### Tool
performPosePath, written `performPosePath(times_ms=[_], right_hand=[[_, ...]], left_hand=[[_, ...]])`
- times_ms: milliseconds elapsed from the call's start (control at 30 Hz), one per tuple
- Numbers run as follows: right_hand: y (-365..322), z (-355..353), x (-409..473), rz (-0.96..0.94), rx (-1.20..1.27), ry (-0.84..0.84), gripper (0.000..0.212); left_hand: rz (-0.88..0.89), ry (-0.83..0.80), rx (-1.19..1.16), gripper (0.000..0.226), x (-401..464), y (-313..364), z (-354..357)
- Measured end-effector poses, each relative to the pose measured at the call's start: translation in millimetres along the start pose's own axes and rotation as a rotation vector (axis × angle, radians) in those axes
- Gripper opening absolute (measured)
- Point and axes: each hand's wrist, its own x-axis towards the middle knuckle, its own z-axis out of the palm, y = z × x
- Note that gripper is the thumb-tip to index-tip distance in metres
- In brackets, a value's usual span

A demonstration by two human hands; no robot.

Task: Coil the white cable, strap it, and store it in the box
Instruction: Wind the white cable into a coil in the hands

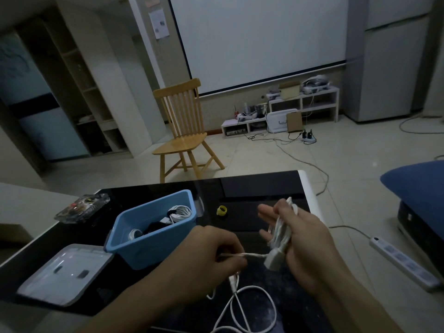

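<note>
Several loops of the white cable [281, 230] lie across the palm of my right hand [304, 243], pinned by its thumb, with a white plug block hanging at the lower end. My left hand [211, 251] pinches a taut stretch of the same cable just left of the block. The loose tail curls on the black table [252, 188] below both hands. The blue box [153, 246] stands left of my hands and holds other coiled white and black cables. A small yellow strap [221, 210] rests on the table beyond my hands.
A clear plastic lid [64, 272] lies at the table's front left. A glass dish [83, 207] sits behind the box. A white power strip [403, 260] lies on the floor to the right, a wooden chair [185, 131] beyond the table.
</note>
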Motion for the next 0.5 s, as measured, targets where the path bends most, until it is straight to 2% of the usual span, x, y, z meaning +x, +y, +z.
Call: performPosePath(times_ms=[200, 300, 367, 500], right_hand=[[5, 17, -17, -0.015, -0.418, -0.176, 0.027], [9, 21, -22, -0.079, -0.631, -0.199, 0.029], [11, 22, -21, -0.081, -0.661, -0.233, 0.032], [11, 28, -25, 0.055, -0.493, -0.345, 0.032]], left_hand=[[0.060, 0.054, 0.040, 0.011, 4, 4, -16], [0.113, 0.032, 0.107, 0.015, 9, 8, -24], [0.129, -0.008, 0.156, 0.015, 15, 13, -30], [0.166, -0.059, 0.205, 0.007, 26, 16, -39]])
